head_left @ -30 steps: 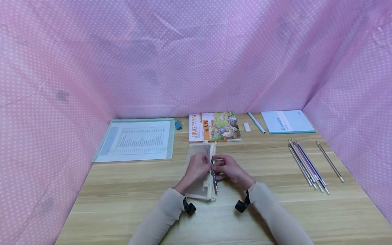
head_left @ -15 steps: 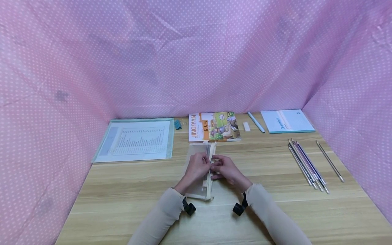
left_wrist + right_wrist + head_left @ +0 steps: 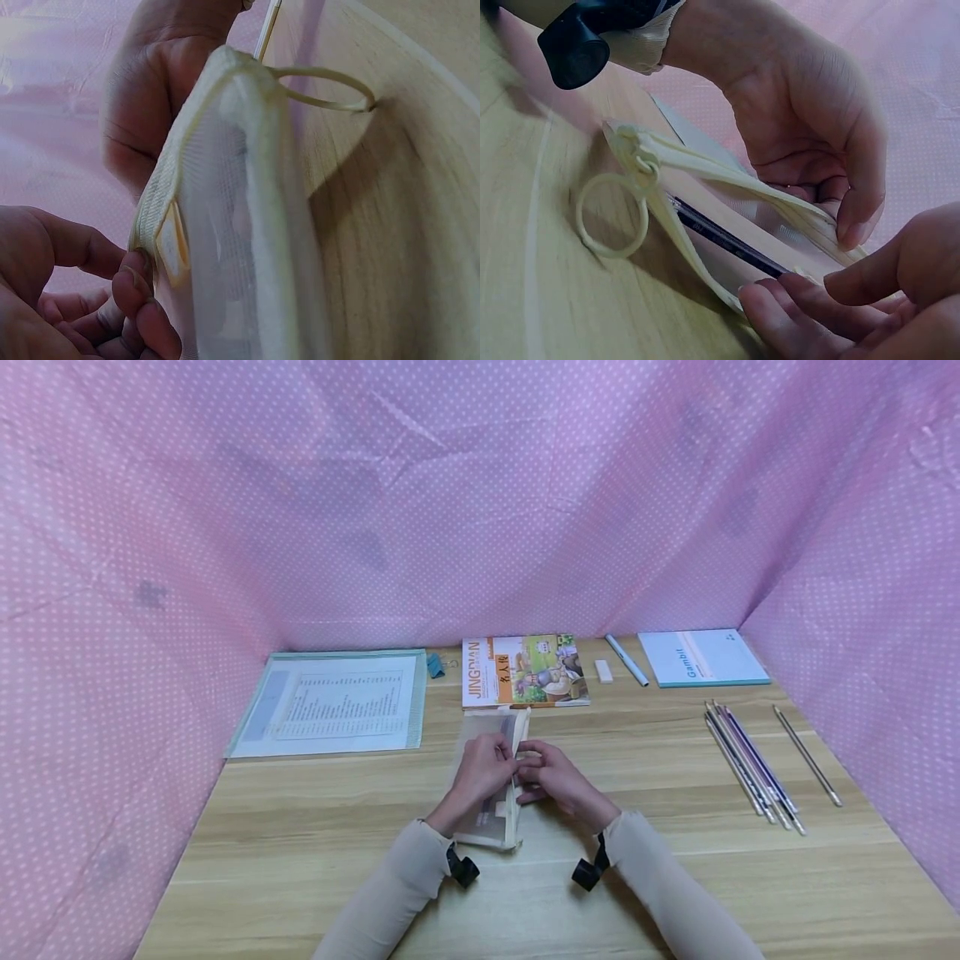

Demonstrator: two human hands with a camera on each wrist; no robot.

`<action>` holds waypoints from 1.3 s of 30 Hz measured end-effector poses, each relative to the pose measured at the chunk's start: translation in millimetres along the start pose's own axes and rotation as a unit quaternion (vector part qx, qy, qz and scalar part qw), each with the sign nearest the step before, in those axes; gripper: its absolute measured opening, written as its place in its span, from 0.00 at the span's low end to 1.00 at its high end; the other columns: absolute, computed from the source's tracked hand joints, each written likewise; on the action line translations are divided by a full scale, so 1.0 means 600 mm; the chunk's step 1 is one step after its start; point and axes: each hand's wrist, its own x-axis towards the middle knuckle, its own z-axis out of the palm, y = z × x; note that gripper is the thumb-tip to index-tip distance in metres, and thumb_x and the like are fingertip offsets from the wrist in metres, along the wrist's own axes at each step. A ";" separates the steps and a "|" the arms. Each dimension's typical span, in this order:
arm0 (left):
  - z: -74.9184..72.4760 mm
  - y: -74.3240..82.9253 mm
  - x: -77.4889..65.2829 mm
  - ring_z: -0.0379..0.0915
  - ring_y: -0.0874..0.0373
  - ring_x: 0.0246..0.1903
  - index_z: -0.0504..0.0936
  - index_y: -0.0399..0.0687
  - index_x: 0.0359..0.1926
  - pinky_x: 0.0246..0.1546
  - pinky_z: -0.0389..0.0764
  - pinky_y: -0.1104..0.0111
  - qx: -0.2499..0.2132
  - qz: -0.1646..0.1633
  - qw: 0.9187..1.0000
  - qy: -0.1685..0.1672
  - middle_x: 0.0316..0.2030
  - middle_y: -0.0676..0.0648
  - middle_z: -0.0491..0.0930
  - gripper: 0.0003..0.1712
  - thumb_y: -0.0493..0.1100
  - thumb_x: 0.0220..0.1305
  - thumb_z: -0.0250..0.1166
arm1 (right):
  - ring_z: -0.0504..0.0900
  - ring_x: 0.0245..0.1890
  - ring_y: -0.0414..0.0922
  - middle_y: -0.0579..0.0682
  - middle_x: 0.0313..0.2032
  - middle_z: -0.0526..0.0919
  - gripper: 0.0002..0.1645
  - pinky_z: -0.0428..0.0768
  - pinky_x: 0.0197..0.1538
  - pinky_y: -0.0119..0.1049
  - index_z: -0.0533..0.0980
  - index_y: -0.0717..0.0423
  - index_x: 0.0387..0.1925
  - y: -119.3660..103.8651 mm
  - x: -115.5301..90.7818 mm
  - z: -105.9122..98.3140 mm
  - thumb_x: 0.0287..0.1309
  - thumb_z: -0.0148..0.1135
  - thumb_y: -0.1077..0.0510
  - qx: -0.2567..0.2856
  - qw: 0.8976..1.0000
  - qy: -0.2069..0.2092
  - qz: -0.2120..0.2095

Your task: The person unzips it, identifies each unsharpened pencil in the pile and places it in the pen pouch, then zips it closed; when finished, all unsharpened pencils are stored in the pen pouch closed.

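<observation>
A cream-edged mesh pouch [image 3: 487,833] lies on the table before me, its zipped edge toward the right. My left hand [image 3: 483,770] pinches one lip of the mouth between thumb and fingers, and the mouth gapes. In the right wrist view, a dark pencil [image 3: 724,238] lies along the inside of this mouth. My right hand [image 3: 557,779] is at the opening, its thumb and fingers around the pencil's far part; fingertips also touch the lower lip. That end of the pencil is hidden by the fingers. A cord loop [image 3: 585,221] hangs from the pouch's corner.
Several pencils [image 3: 750,768] lie in a bunch to the right, with one pencil [image 3: 807,756] apart. Along the back are a document sleeve [image 3: 345,702], a binder clip [image 3: 436,666], a book [image 3: 525,672], an eraser [image 3: 603,672], a blue pen [image 3: 627,660] and a notebook [image 3: 703,657].
The pencil, earlier outside along the pouch's edge in my right hand, has gone in through the mouth. My right hand has shifted slightly left; the left hand keeps its place.
</observation>
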 end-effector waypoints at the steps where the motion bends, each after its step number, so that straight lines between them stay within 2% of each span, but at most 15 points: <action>1: 0.000 0.000 0.000 0.67 0.62 0.17 0.79 0.44 0.24 0.16 0.65 0.74 0.000 0.001 1.000 0.001 0.18 0.52 0.74 0.05 0.35 0.56 0.64 | 0.83 0.38 0.40 0.62 0.51 0.83 0.31 0.87 0.39 0.39 0.56 0.66 0.70 0.000 0.000 -0.001 0.67 0.45 0.72 0.000 1.000 0.003 0.002; 4: -0.001 -0.001 -0.001 0.66 0.63 0.16 0.79 0.44 0.23 0.16 0.64 0.74 0.001 0.010 1.000 0.006 0.17 0.53 0.73 0.05 0.34 0.55 0.63 | 0.83 0.37 0.41 0.67 0.59 0.79 0.31 0.87 0.38 0.39 0.55 0.65 0.70 -0.001 0.000 -0.002 0.66 0.45 0.72 0.000 1.000 0.017 0.003; 7: -0.001 -0.002 -0.002 0.65 0.63 0.16 0.79 0.42 0.23 0.16 0.64 0.74 0.003 0.028 1.000 0.015 0.16 0.53 0.72 0.05 0.33 0.53 0.62 | 0.84 0.38 0.41 0.70 0.67 0.70 0.32 0.87 0.38 0.39 0.54 0.64 0.70 -0.002 0.000 -0.003 0.66 0.44 0.72 0.000 1.000 0.024 0.002; 9: -0.002 -0.002 -0.003 0.65 0.63 0.16 0.79 0.42 0.23 0.16 0.64 0.74 0.002 0.035 0.999 0.017 0.16 0.53 0.72 0.05 0.32 0.52 0.61 | 0.84 0.37 0.41 0.71 0.70 0.65 0.33 0.86 0.37 0.38 0.53 0.63 0.70 -0.002 -0.001 -0.004 0.65 0.44 0.71 0.001 1.000 0.023 0.001; 11: -0.002 -0.002 -0.004 0.65 0.64 0.16 0.79 0.42 0.23 0.16 0.64 0.74 0.000 0.037 0.999 0.015 0.16 0.53 0.72 0.05 0.31 0.52 0.60 | 0.84 0.33 0.41 0.70 0.70 0.65 0.34 0.85 0.35 0.36 0.53 0.62 0.70 0.000 -0.001 -0.005 0.63 0.43 0.71 0.006 1.000 0.018 0.005; 13: -0.002 -0.002 -0.004 0.66 0.64 0.16 0.79 0.42 0.23 0.16 0.64 0.74 0.000 0.037 0.999 0.014 0.16 0.53 0.73 0.05 0.31 0.52 0.61 | 0.83 0.28 0.41 0.70 0.63 0.74 0.36 0.83 0.32 0.34 0.52 0.61 0.71 0.002 0.000 -0.006 0.60 0.43 0.71 0.009 1.000 0.003 0.012; 15: -0.002 -0.002 -0.004 0.66 0.63 0.16 0.79 0.42 0.23 0.16 0.64 0.74 -0.002 0.034 0.999 0.011 0.16 0.53 0.74 0.05 0.31 0.53 0.61 | 0.81 0.23 0.40 0.64 0.49 0.81 0.40 0.83 0.29 0.33 0.51 0.59 0.72 0.005 0.000 -0.007 0.57 0.43 0.72 0.014 1.000 -0.016 0.019; 18: -0.003 -0.002 -0.004 0.67 0.63 0.16 0.79 0.42 0.23 0.16 0.64 0.74 -0.008 0.025 1.000 0.005 0.17 0.52 0.75 0.05 0.32 0.54 0.61 | 0.79 0.20 0.39 0.55 0.35 0.79 0.43 0.83 0.28 0.33 0.49 0.57 0.73 0.007 -0.001 -0.008 0.54 0.44 0.72 0.017 0.999 -0.038 0.025; 20: -0.003 -0.002 -0.004 0.67 0.63 0.17 0.79 0.42 0.24 0.16 0.63 0.74 -0.011 0.023 1.000 0.002 0.17 0.51 0.76 0.05 0.32 0.54 0.61 | 0.78 0.20 0.39 0.58 0.41 0.82 0.44 0.83 0.28 0.33 0.49 0.56 0.73 0.007 -0.002 -0.009 0.54 0.44 0.72 0.019 0.999 -0.039 0.023; 21: -0.003 -0.002 -0.004 0.66 0.63 0.17 0.79 0.42 0.24 0.16 0.63 0.74 -0.012 0.022 1.000 0.001 0.18 0.51 0.76 0.05 0.32 0.54 0.61 | 0.78 0.20 0.39 0.61 0.47 0.82 0.43 0.83 0.28 0.33 0.49 0.56 0.73 0.006 -0.002 -0.010 0.54 0.44 0.72 0.019 0.999 -0.036 0.023; 23: -0.004 -0.002 -0.004 0.67 0.63 0.17 0.79 0.42 0.25 0.16 0.63 0.74 -0.014 0.022 1.000 0.000 0.18 0.51 0.77 0.05 0.31 0.55 0.61 | 0.78 0.21 0.39 0.65 0.62 0.76 0.42 0.82 0.29 0.33 0.50 0.56 0.73 0.005 -0.004 -0.013 0.56 0.44 0.72 0.018 0.999 -0.028 0.023; 25: -0.004 -0.002 -0.003 0.67 0.62 0.17 0.79 0.41 0.25 0.16 0.64 0.74 -0.013 0.025 1.000 -0.001 0.18 0.50 0.77 0.04 0.31 0.55 0.61 | 0.78 0.21 0.39 0.66 0.72 0.65 0.40 0.82 0.29 0.33 0.51 0.56 0.72 0.003 -0.007 -0.017 0.58 0.44 0.71 0.016 0.999 -0.026 0.018; 29: -0.005 -0.004 -0.002 0.69 0.62 0.18 0.79 0.41 0.25 0.17 0.65 0.74 -0.012 0.033 0.999 -0.001 0.19 0.48 0.79 0.05 0.31 0.55 0.62 | 0.80 0.22 0.38 0.65 0.74 0.62 0.37 0.82 0.30 0.33 0.51 0.56 0.72 0.000 -0.014 -0.026 0.62 0.45 0.69 0.013 0.999 -0.027 0.014; 35: -0.005 -0.006 -0.001 0.71 0.63 0.16 0.78 0.42 0.24 0.17 0.66 0.74 -0.012 0.044 0.999 0.003 0.17 0.48 0.79 0.06 0.31 0.55 0.62 | 0.83 0.27 0.39 0.65 0.71 0.67 0.35 0.85 0.35 0.37 0.50 0.58 0.73 0.001 -0.028 -0.052 0.68 0.48 0.63 0.006 1.000 -0.029 -0.001; 39: -0.004 -0.006 -0.002 0.70 0.63 0.16 0.78 0.42 0.24 0.17 0.65 0.74 -0.018 0.041 0.999 -0.001 0.17 0.49 0.78 0.06 0.31 0.56 0.62 | 0.85 0.32 0.41 0.66 0.69 0.69 0.35 0.85 0.39 0.39 0.49 0.59 0.74 -0.002 -0.039 -0.077 0.70 0.48 0.62 0.007 1.000 -0.015 -0.002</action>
